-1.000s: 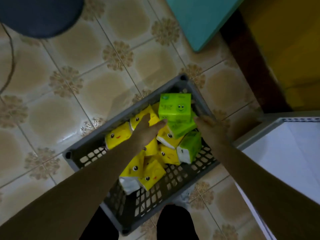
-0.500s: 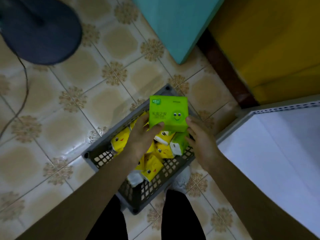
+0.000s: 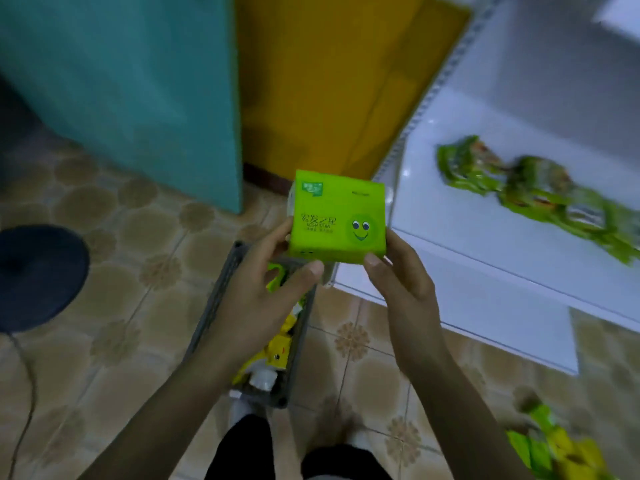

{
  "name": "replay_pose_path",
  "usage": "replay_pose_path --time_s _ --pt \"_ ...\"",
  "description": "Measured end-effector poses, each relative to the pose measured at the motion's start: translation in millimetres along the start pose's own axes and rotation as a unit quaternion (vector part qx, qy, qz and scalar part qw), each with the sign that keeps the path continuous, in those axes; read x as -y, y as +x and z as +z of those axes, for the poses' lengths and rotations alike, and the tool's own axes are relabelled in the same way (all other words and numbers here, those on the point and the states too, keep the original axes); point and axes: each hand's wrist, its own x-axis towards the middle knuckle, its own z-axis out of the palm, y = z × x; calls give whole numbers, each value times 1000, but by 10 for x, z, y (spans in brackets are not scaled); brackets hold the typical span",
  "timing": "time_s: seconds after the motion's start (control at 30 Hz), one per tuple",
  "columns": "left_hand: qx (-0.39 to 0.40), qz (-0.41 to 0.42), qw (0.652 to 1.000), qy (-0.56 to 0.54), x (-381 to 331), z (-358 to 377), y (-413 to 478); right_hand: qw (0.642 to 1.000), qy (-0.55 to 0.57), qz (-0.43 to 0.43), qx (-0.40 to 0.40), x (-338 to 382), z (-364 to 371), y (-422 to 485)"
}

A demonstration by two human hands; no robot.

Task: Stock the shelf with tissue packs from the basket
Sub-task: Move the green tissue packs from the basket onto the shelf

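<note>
A green tissue pack (image 3: 337,216) with a smiley face is held up in front of me between both hands. My left hand (image 3: 256,296) grips its left and lower edge, my right hand (image 3: 398,282) its lower right corner. Below them the grey basket (image 3: 221,292) sits on the tiled floor, mostly hidden by my left hand and arm, with yellow tissue packs (image 3: 277,351) showing inside. The white shelf (image 3: 485,237) is to the right of the pack, its near board level with my hands.
Green snack packets (image 3: 540,192) lie in a row on the shelf. More green and yellow packets (image 3: 557,448) lie on the floor at lower right. A dark round fan base (image 3: 34,275) with a cable sits at left. Teal (image 3: 131,81) and yellow (image 3: 329,81) panels stand behind.
Both hands have lifted the green tissue pack up out of the basket and toward the shelf. The view has tilted up and right, bringing the shelf boards into sight.
</note>
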Motion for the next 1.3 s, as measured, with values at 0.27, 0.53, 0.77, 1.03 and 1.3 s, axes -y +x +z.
replay_pose_path --time_s 0.27,0.53,0.77,1.03,1.3 --pt "71 176 981 47 -856 1392 -381 968 -34 -173 -178 668 -1479 -795" --pt "85 292 950 64 -1321 2851 -947 896 -161 -322 -260 926 -3036 -1491" --pt "87 361 925 85 -1753 3279 -871 887 -181 -370 -209 1203 -3611 -1328" --pt "47 404 902 146 -2230 3410 65 876 -161 -401 -214 1671 -3805 -327" --pt "-107 402 855 309 -2542 3117 1716 846 -211 -424 -246 2364 -3778 1395"
